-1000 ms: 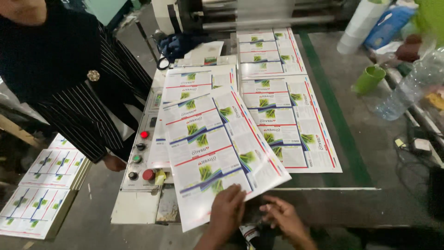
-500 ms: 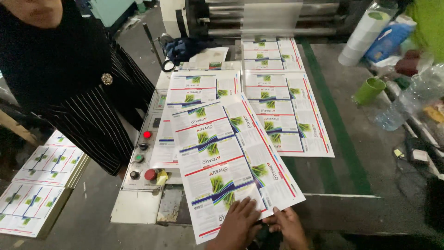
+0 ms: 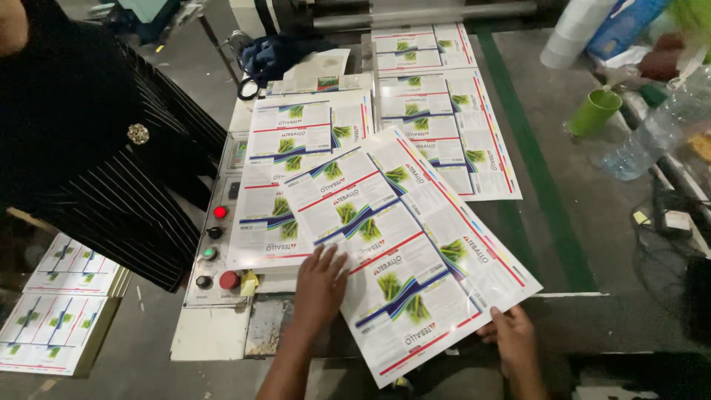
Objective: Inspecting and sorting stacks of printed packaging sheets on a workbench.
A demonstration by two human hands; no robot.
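Both flat-ish: left hand (image 3: 320, 285) on printed sheet (image 3: 404, 252), right hand (image 3: 512, 341) pinching edge

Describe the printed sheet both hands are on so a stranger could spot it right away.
Start at the grey control panel with red and green buttons. Just right of it, the top printed sheet lies askew over the square stacks, left hand flat on it, right hand at its near corner. It alone is tilted.
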